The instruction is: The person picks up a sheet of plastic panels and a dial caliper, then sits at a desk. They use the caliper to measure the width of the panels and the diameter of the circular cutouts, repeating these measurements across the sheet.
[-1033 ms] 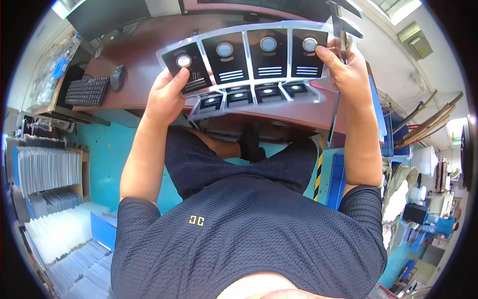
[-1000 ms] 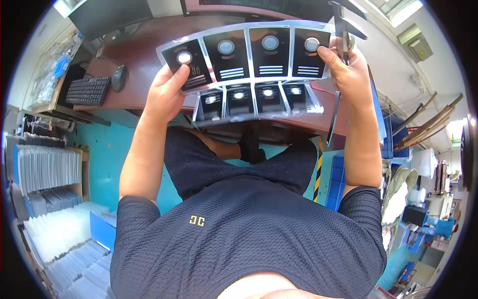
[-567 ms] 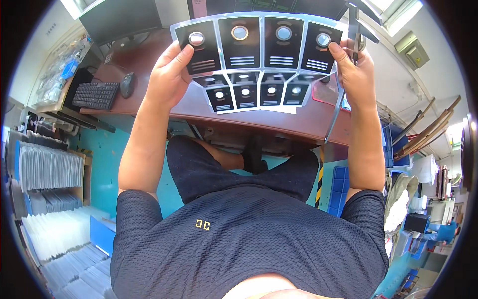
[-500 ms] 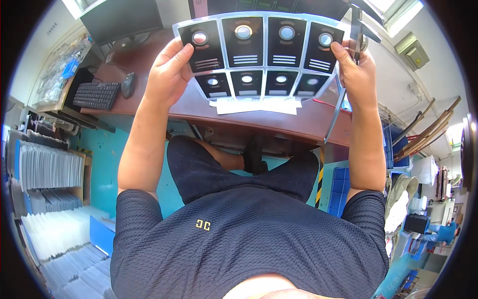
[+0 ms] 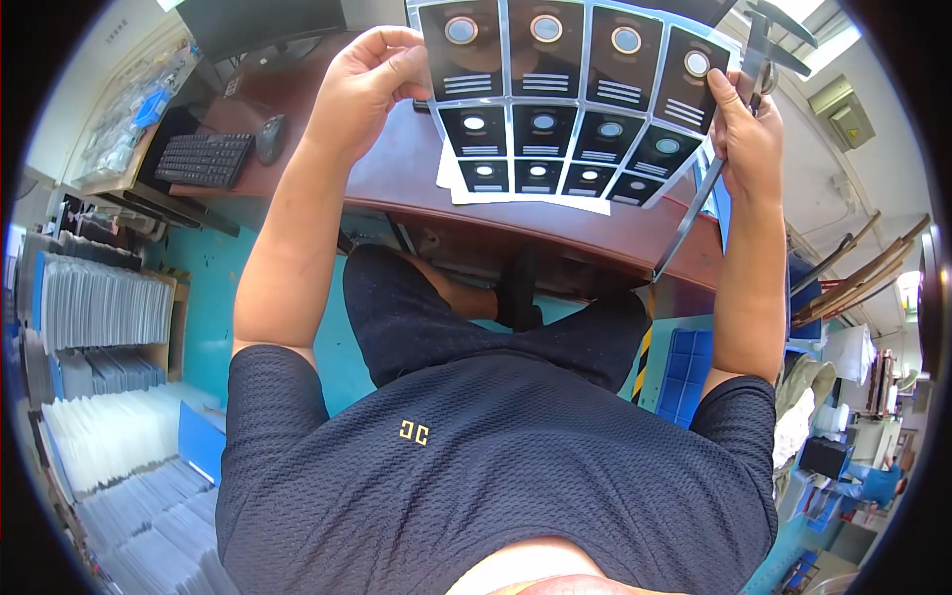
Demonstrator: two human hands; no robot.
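A clear plastic sheet with rows of black panels (image 5: 543, 79) is raised over the desk, tilted. Every panel has a round window; many show pale bars. My right hand (image 5: 749, 139) grips the sheet's right edge, thumb on its front face. The same hand holds a metal caliper (image 5: 684, 228), its jaws above my fingers and its long beam slanting down toward the desk's front edge. My left hand (image 5: 372, 89) is closed at the sheet's left edge, thumb and forefinger pinched there; its exact contact is partly hidden. White paper (image 5: 535, 200) lies under the sheet on the desk.
The reddish-brown desk (image 5: 397, 178) bears a black keyboard (image 5: 203, 159), a mouse (image 5: 270, 139) and a monitor (image 5: 263, 25). Stacked sheets (image 5: 104, 307) fill racks at left. A blue crate (image 5: 680, 372) stands below the desk's right end. A person in blue (image 5: 878, 486) is far right.
The sheet has shifted right and upward and tilted, showing a further row of panels. My left thumb has slid off its front face to the edge. My right hand moved right with the caliper.
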